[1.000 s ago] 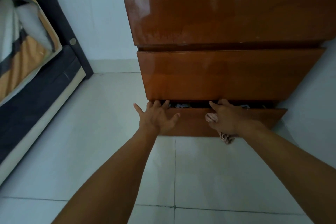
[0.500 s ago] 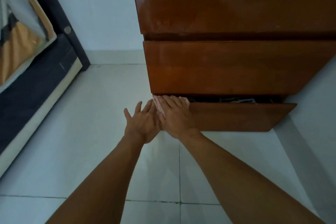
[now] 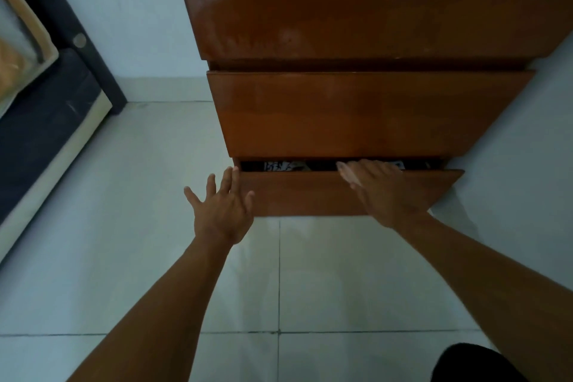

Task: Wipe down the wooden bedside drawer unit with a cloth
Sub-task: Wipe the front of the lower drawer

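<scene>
The drawer unit point(image 3: 366, 115) is standing with its bottom drawer point(image 3: 310, 192) ajar; the right hand point(image 3: 387, 192) is pressing a cloth point(image 3: 346, 173) flat on it, the left hand point(image 3: 223, 208) spreading empty beside it.

Both bare forearms reached forward and down from the bottom of the view, roughly parallel, elbows out of sight. Left hand point(image 3: 224, 211) was flat, palm down, fingers point(image 3: 228, 178) spread and extended, thumb splayed to the right; it gripped nothing. Right hand point(image 3: 384, 192) lay palm down with fingers together and pointing up-left, wrist bent slightly, pressing a pale cloth point(image 3: 347, 173) beneath its fingertips; only a small edge of the cloth showed past them. The two hands were well apart, right one a little farther forward. Right forearm crossed the frame's lower right corner.
</scene>
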